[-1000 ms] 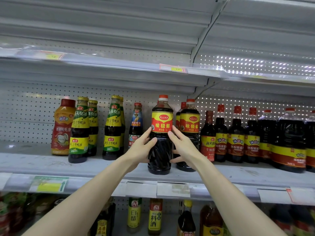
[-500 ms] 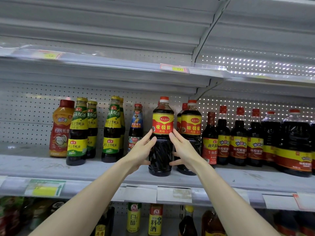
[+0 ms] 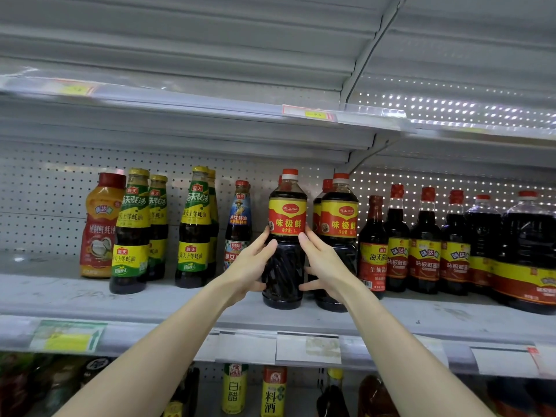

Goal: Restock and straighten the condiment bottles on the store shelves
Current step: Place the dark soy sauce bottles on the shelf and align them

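**Red-capped soy sauce bottle (image 3: 286, 218) gripped by both hands on the shelf**

Red and yellow on its label and dark in its body, the soy sauce bottle stands upright on the grey metal shelf (image 3: 168, 305). It is set back a little from the front lip, about midway along the row. The left hand (image 3: 251, 267) wraps the bottle's left side, fingers reaching up to the lower edge of the label and thumb hooked across the front low down. The right hand (image 3: 326, 266) mirrors it on the other side, fingers laid long against the bottle and thumb pointing inward near the base. Both bare forearms reach up from the bottom of the view.

Just beside it on the right stands a twin bottle (image 3: 339, 224) with the same label, partly covered by the right hand, with another like it behind. To the left are a blue-labelled bottle (image 3: 239, 218), oyster sauce bottles (image 3: 132, 230) with green and yellow labels in two pairs, and an orange bottle (image 3: 100, 227) at the end. To the right runs a row of dark bottles (image 3: 427, 242) with red caps, the largest nearest the edge of view. Price tags (image 3: 307, 347) line the shelf lip, and perforated pegboard (image 3: 45, 200) backs the shelf.
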Demonstrator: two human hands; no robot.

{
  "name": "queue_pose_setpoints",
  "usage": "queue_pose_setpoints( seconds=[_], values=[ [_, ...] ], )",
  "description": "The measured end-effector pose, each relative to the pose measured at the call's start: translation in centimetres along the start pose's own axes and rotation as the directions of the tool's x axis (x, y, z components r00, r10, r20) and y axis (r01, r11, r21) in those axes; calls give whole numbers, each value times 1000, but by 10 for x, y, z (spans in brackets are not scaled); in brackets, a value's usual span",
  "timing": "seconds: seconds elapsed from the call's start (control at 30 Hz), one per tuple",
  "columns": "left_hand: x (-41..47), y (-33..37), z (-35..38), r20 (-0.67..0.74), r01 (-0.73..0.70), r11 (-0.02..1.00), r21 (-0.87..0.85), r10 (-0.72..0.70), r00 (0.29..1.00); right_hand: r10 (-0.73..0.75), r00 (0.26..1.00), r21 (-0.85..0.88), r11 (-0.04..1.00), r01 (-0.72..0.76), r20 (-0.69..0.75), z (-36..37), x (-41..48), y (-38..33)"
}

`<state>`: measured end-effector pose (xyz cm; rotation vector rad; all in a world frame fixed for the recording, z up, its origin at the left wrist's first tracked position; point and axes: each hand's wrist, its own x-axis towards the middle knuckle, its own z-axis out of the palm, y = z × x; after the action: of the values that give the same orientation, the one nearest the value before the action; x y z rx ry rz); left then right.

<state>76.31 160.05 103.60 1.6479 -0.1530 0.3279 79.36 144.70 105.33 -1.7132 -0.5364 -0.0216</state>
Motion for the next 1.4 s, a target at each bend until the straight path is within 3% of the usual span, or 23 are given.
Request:
queue_pose_setpoints(
  seconds=[1.4],
  values=[
    [1, -1, 2, -13, -16, 999, 32, 17, 1000, 11, 1000, -24, 1000, -11, 0, 0, 10, 5]
  ],
)
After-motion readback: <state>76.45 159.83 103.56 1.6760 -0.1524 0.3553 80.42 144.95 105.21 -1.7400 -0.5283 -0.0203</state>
